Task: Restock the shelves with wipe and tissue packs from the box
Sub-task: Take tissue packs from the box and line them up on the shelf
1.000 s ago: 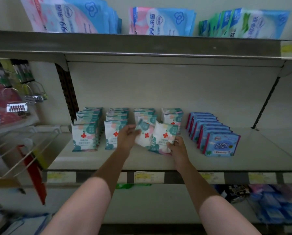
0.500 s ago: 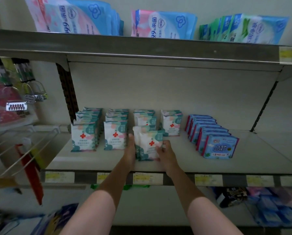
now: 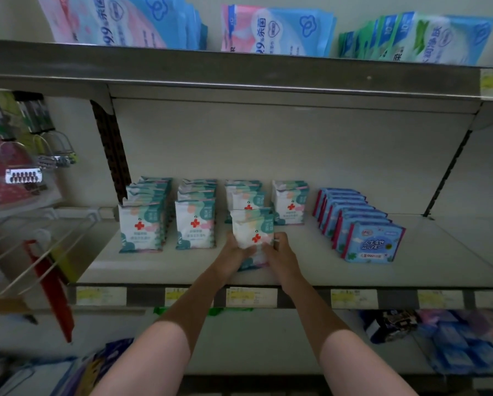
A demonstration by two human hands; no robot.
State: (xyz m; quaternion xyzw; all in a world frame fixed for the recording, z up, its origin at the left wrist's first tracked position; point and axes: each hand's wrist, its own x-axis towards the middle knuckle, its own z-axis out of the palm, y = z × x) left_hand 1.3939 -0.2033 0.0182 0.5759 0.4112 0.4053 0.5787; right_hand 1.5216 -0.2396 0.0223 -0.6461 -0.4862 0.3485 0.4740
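Between both hands: a small stack of white soft-plastic wipe packs with red crosses and teal patches [image 3: 252, 234], upright on the grey metal middle shelf [image 3: 439, 252], near its front edge.
Left hand [image 3: 233, 254]: fingers curled round the stack's left edge, gripping it.
Right hand [image 3: 281, 252]: fingers curled round the stack's right edge, thumb on the front face.
Behind the fingers: a short row of the same wipe packs [image 3: 246, 197], just apart from the held stack.
Left of the fingers: two longer rows of matching packs [image 3: 168, 215], fronts facing out.
Right of the fingers: another short matching row [image 3: 289, 201], then a row of blue rectangular packs with pink edges [image 3: 359, 227].
Above the fingers: an upper shelf [image 3: 239, 78] carrying large blue-and-pink pouches [image 3: 276, 31].
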